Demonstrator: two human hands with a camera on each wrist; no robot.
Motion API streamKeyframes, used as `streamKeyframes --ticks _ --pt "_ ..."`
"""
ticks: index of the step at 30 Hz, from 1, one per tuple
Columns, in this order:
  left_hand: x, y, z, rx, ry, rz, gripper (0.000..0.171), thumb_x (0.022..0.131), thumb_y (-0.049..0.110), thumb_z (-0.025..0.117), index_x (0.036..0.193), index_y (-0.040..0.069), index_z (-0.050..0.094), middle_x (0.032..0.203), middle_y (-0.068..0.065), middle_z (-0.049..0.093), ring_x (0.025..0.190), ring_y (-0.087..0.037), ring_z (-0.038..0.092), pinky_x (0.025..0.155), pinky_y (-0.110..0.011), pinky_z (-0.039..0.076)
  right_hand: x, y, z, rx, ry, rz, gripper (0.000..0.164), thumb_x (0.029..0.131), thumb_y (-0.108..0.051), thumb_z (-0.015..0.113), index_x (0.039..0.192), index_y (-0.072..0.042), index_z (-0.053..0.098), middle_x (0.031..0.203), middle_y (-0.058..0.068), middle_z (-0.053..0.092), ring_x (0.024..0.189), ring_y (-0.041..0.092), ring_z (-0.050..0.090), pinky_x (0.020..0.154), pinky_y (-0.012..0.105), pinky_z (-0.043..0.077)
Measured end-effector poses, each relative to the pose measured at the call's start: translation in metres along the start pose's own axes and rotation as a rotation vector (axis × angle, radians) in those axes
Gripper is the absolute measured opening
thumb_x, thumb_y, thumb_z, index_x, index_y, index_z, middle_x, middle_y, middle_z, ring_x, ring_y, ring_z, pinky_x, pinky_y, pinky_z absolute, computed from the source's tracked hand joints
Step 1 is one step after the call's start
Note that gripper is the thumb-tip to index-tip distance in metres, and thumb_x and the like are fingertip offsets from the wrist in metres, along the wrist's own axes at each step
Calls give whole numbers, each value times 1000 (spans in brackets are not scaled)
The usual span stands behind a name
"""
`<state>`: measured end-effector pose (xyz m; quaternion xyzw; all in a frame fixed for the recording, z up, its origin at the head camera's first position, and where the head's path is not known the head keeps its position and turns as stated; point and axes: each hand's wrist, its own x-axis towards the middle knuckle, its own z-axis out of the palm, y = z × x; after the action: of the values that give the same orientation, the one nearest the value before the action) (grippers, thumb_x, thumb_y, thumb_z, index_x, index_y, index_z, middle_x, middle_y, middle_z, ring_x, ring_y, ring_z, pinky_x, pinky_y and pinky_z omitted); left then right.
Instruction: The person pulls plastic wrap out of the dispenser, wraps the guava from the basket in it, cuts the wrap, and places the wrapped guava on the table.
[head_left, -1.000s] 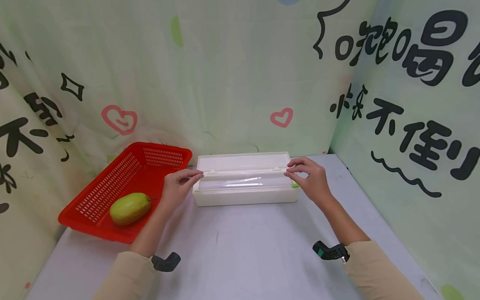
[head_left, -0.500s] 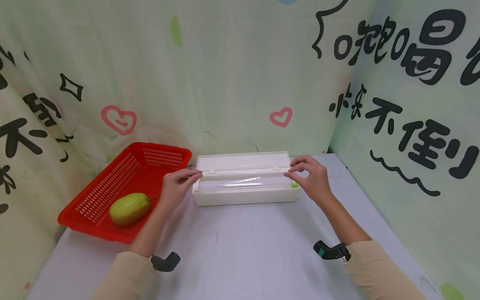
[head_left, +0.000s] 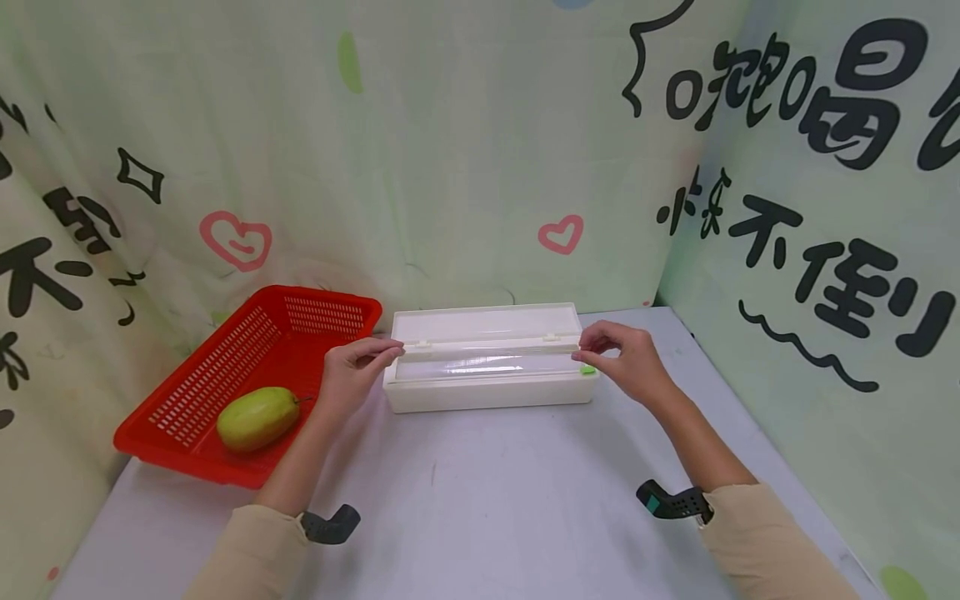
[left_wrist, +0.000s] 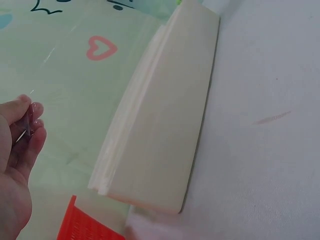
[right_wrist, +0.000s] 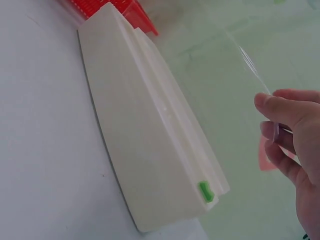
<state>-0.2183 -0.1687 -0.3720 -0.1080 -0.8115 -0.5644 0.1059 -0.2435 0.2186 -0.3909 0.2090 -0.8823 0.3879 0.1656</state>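
Two pinching hands, left hand (head_left: 354,373) and right hand (head_left: 628,360), apart, hold probable cling film (right_wrist: 248,61) over the dispenser (head_left: 491,396); even tension should limit wrinkles.

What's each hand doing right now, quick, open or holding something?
Left hand: closed, pinching clear film between thumb and fingers.
Right hand: closed, also pinching the clear film.

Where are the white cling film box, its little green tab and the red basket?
White cling film box (head_left: 491,397): head view, middle of its front wall.
Green tab (right_wrist: 205,191): right wrist view, its middle.
Red basket (head_left: 330,317): head view, perforated far wall.
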Motion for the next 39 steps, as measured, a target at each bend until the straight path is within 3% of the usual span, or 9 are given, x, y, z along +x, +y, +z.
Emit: streamKeyframes --ticks 4,6,11,15,19,26,32,39 --pt "5 -17 0 -15 6 14 25 90 6 65 114 0 70 113 -20 70 106 -29 67 83 -11 51 1 -2 2 -43 14 -73 23 79 -3 77 101 -5 74 88 6 66 80 13 60 70 5 47" --pt "8 -26 0 -22 8 18 26 90 8 66 115 3 70 113 -18 71 108 -29 67 83 -11 51 1 -3 3 -54 41 -105 20 76 0 77 96 -4 76 89 7 65 82 16 60 70 3 45" --pt "8 -31 0 -26 17 40 26 89 15 69 113 6 72 110 -15 72 102 -18 69 83 -14 53 0 -3 6 -48 126 -155 17 72 2 80 89 -1 76 90 9 67 85 22 64 76 -2 42" --pt "8 -31 0 -37 25 62 25 88 16 70 112 7 73 108 -15 73 97 -10 70 83 -15 53 0 -3 6 -14 177 -154 15 71 0 81 85 -2 76 89 9 69 79 17 66 77 0 44" --pt "7 -31 -1 -44 24 66 25 88 15 70 111 8 73 107 -14 73 95 -5 69 83 -16 54 1 -2 2 12 147 -129 13 72 -2 81 84 -4 76 89 9 69 77 10 65 75 2 47" --pt "7 -31 -2 -30 15 71 25 88 16 69 112 8 73 109 -13 73 99 -8 69 84 -15 53 0 -4 -9 1 31 -77 13 76 -4 79 88 -4 76 94 9 70 84 1 61 75 5 49" --pt "5 -30 -3 -27 14 66 25 88 17 69 112 8 73 108 -13 73 98 -8 69 84 -15 53 -2 -6 -15 13 39 -59 16 78 -2 77 94 -3 76 96 12 70 84 -14 56 76 2 47" --pt "3 -27 -3 -39 14 55 26 88 18 69 112 9 73 109 -13 73 98 -9 69 84 -16 53 -4 -7 -17 33 52 -91 16 78 0 76 93 -3 75 95 12 70 84 -13 56 76 3 48"
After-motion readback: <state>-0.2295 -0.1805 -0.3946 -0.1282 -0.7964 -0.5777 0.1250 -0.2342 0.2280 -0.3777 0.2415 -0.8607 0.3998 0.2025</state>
